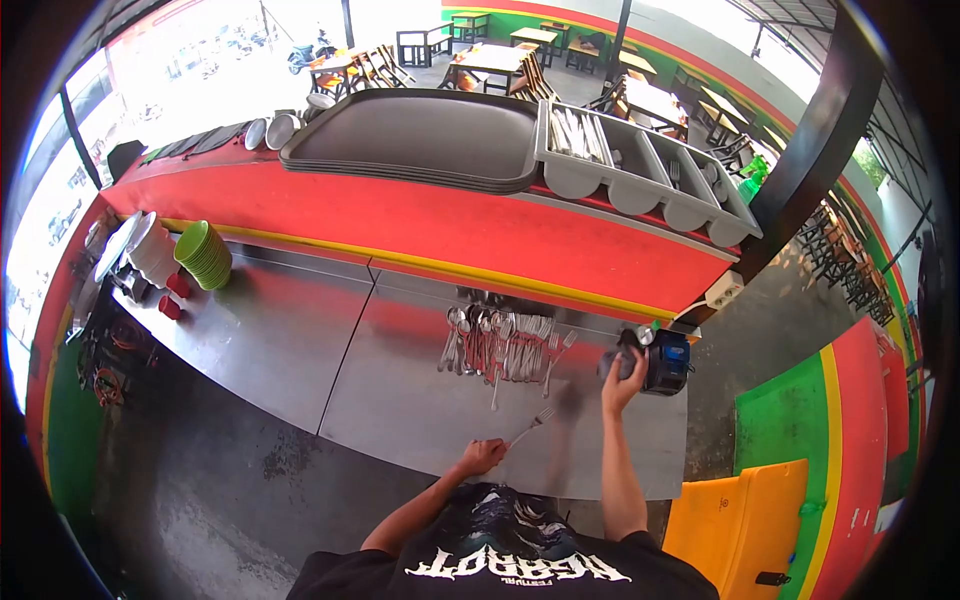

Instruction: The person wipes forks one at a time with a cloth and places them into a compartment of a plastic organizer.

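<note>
My left hand [484, 457] is closed around the handle of a fork [532, 426], its tines pointing up and to the right over the steel counter [410, 410]. My right hand [622, 388] grips a dark grey cloth [626, 358] at the counter's right end. Just right of that cloth stands a black device with a blue panel [667, 362], a small silver-topped container [645, 336] beside it. Beyond my left hand, several spoons [462, 325] and forks [530, 350] lie side by side in a spread pile. One fork [556, 358] lies at the pile's right edge.
On the red ledge rest stacked dark trays [420, 135] and a grey cutlery holder [615, 160] with compartments. Green bowls [203, 255] and white dishes [152, 250] are stacked at the counter's left. A dark post [815, 130] rises at right, above an orange chest [735, 525].
</note>
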`<state>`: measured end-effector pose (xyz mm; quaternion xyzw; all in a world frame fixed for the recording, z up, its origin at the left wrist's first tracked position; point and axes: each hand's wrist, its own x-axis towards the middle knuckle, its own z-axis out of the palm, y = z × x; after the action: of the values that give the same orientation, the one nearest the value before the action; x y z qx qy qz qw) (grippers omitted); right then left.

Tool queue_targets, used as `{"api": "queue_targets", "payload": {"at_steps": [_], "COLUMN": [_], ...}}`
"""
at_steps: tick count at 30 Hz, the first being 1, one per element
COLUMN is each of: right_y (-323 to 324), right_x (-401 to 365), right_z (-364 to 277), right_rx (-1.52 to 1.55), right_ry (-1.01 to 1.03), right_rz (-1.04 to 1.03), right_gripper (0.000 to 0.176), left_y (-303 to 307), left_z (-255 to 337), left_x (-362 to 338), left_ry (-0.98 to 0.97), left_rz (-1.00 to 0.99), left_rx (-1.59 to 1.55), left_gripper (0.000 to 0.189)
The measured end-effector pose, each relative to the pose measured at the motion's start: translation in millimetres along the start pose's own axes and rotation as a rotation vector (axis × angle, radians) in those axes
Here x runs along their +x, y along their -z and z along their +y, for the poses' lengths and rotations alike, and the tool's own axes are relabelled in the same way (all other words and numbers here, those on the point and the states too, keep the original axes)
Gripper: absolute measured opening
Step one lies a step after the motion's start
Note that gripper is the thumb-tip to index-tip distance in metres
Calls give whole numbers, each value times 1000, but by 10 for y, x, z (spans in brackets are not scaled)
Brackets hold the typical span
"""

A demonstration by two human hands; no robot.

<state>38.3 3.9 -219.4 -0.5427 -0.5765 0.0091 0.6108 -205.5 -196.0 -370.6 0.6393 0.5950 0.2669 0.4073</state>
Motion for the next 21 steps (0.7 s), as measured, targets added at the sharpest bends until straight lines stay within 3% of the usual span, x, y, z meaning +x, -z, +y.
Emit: {"api": "queue_targets", "payload": {"at_steps": [5, 7, 9, 11, 14, 15, 17, 21], "right_y": [327, 311, 318, 281, 181, 173, 254, 289], "right_x": [338, 194, -127, -508, -1283, -1545, -2171, -2257], "right_z": [-803, -909, -916, -1045, -1009, -908, -491, -505], "right_rx": [220, 183, 124, 261, 324, 277, 241, -20], "right_ry": [24, 117, 210, 198, 115, 122, 109, 99], "right_rz": [15, 84, 27, -78, -433, -586, -701, -790], "right_gripper": [30, 33, 33, 31, 30, 32, 36, 50], "left_y": [-22, -37, -46, -10, 33, -27, -238, -129], "left_z": [-49, -64, -56, -11, 72, -44, -411, -266], "left_x": [63, 70, 83, 49, 25, 30, 57, 38], "left_ry": [50, 62, 59, 48, 98, 25, -123, -142], "left_rz": [-54, -67, -65, -47, -44, -32, -7, -50], "left_rx": [-4, 34, 41, 18, -60, 151, 572, 519], "left_gripper": [41, 42, 42, 43, 37, 34, 29, 26]}}
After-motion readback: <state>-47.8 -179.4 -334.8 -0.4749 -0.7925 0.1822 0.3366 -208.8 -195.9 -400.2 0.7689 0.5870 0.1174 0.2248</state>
